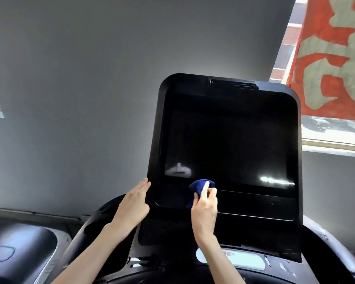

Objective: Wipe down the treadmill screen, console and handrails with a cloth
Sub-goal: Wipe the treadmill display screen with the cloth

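1. Gripping one blue cloth (199, 186), your right hand (204, 210) pinches it between thumb and curled fingers. It presses the cloth against the console (158, 128) at the lower-left edge of the single dark screen (230, 144).
2. Your left hand (133, 203) holds nothing. Its fingers are straight and close together, resting on the console's left edge.
3. Your two hands are near each other but not touching, with a strip of black console panel between them.
4. The screen rises above both hands and shows two bright reflections. One is up between your hands and the other is off to the right of your right hand.
5. One pale oval panel (234, 259) lies just below your right wrist.
6. Two curved rails show. The left rail (94, 222) passes under your left forearm, and the right rail (326, 242), flecked with pale marks, lies well right of your right arm.
7. One red banner (332, 58) with pale characters hangs far above and right of your right hand, in front of a window (334, 132).
8. One other dark machine (19, 242) sits down-left of your left arm.
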A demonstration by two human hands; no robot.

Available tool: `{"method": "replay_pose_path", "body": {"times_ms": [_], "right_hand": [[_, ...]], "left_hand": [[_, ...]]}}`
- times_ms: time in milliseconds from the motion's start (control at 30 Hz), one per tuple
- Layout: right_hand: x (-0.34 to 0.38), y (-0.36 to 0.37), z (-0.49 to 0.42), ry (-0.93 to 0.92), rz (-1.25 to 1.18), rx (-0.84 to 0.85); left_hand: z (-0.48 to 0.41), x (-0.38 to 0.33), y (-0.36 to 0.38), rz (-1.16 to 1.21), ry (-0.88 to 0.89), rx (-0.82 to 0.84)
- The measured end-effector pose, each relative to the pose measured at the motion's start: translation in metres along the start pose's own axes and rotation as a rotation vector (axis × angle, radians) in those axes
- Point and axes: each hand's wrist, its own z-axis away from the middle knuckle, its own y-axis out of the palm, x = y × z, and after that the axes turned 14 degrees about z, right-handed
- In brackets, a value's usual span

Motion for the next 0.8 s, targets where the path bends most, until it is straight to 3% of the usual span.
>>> {"method": "replay_pose_path", "body": {"times_ms": [167, 267, 400, 600, 800], "right_hand": [[0.070, 0.018, 0.023, -0.330, -0.050, 0.101], [0.078, 0.018, 0.032, -0.481, -0.059, 0.128], [0.080, 0.005, -0.007, -0.538, -0.139, 0.075], [0.134, 0.004, -0.092, -0.603, 0.049, 0.006], [0.116, 0.030, -0.046, -0.741, -0.057, 0.081]], "left_hand": [[-0.001, 0.003, -0.015, 0.015, -0.031, -0.031], [0.001, 0.005, -0.025, 0.006, -0.036, -0.041], [0.002, 0.008, -0.037, 0.010, -0.045, -0.085], [0.006, 0.009, -0.041, 0.051, -0.054, -0.096], [0.003, 0.023, -0.048, 0.030, -0.109, -0.089]]}}
